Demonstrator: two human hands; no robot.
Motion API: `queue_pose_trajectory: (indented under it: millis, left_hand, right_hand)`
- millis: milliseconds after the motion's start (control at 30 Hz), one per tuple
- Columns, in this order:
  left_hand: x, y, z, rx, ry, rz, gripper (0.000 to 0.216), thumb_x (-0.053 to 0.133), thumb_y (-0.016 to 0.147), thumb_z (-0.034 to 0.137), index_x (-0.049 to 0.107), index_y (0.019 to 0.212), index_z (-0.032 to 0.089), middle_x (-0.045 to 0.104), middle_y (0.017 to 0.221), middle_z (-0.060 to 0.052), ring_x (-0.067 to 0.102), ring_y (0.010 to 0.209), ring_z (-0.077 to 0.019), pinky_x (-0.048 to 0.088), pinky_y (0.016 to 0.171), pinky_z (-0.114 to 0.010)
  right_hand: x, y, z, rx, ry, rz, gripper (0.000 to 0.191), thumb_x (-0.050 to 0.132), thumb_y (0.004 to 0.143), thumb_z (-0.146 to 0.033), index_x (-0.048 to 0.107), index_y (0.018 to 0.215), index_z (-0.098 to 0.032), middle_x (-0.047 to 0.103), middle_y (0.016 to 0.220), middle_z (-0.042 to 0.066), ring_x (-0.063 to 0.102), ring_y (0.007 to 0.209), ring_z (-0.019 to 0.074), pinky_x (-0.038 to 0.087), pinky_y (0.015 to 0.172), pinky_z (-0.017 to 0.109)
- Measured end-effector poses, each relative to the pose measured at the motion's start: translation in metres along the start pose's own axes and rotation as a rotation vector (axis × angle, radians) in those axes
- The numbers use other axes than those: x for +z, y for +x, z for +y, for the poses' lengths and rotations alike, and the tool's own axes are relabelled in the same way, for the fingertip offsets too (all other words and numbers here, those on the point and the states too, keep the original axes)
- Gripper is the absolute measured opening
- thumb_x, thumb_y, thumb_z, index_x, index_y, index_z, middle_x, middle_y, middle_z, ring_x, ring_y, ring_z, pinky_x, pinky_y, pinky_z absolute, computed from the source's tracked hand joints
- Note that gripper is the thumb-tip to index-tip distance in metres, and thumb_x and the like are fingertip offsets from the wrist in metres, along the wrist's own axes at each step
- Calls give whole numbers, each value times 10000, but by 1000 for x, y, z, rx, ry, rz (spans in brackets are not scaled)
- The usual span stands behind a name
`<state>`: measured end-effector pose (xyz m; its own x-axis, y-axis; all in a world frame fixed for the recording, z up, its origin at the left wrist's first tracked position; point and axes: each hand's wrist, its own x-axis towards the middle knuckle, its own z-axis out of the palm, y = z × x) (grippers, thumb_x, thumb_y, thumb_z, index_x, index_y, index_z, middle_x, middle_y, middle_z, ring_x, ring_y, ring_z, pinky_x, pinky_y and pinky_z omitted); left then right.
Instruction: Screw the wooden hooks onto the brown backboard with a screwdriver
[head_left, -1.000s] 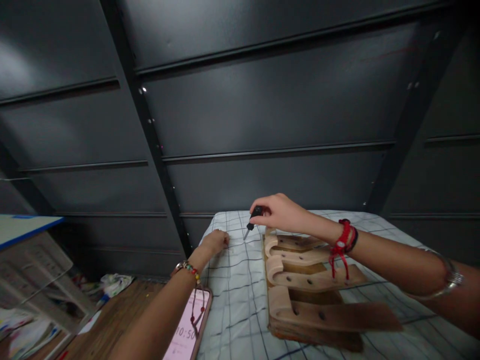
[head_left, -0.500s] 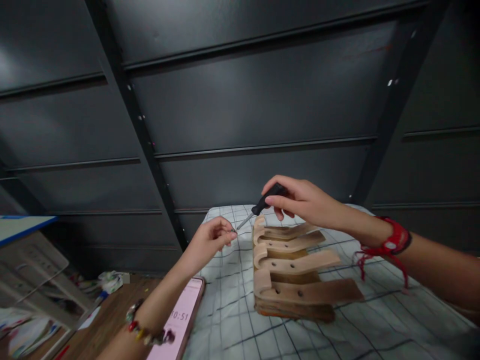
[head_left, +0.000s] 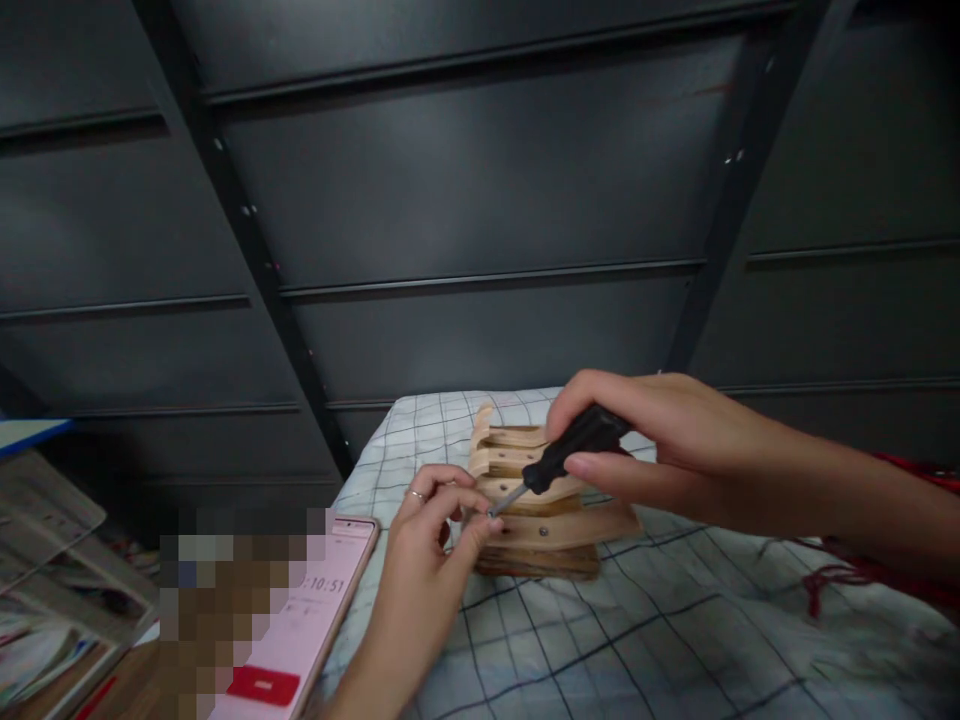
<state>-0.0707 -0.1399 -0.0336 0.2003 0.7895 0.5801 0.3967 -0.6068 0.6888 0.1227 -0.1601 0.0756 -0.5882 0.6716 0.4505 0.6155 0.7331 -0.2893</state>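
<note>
My right hand is wrapped round the black handle of a screwdriver, whose shaft slants down to the left. At its tip, my left hand pinches a tiny screw between thumb and forefinger; the fingers partly hide it. Both meet over the left end of the nearest curved wooden hook, one of several lying side by side on a wooden base. Dark screw holes show along the hooks. Whether the screw sits in a hole cannot be made out.
A white checked cloth covers the surface under the wooden piece. A phone with a lit timer screen lies at its left edge. Dark metal panels rise behind. A blue-edged table stands at far left.
My left hand has brought the screw right onto the nearest hook, and my right hand has moved the screwdriver down and nearer with it. The view has shifted slightly.
</note>
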Motion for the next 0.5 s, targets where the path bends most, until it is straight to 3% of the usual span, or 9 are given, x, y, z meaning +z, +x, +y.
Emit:
queue_pose_trajectory:
  millis: [133, 233, 500]
  left_hand:
    - [16, -8, 0, 78, 179, 104, 87, 570, 730, 150, 593, 709, 231, 440, 1077, -34, 441, 992, -197, 406, 824, -369]
    - [30, -12, -2, 117, 303, 189, 95, 549, 751, 158, 600, 718, 231, 353, 1237, -40, 342, 1139, -244, 340, 907, -454]
    - [50, -21, -15, 169, 519, 266, 98, 525, 764, 171, 614, 773, 210, 94, 1428, -27, 190, 1249, -340, 253, 927, -574]
  right_hand:
    - [-1, 2, 1, -42, -20, -150, 56, 451, 828, -228, 484, 850, -189, 534, 638, -51, 469, 524, 75, 336, 462, 168]
    - [2, 7, 5, -37, -30, -175, 3, 470, 813, -185, 468, 814, -184, 515, 639, -57, 446, 533, 69, 320, 468, 163]
    - [14, 8, 15, -40, -17, -262, 25, 434, 830, -205, 456, 831, -192, 522, 679, -39, 446, 546, 87, 318, 478, 189]
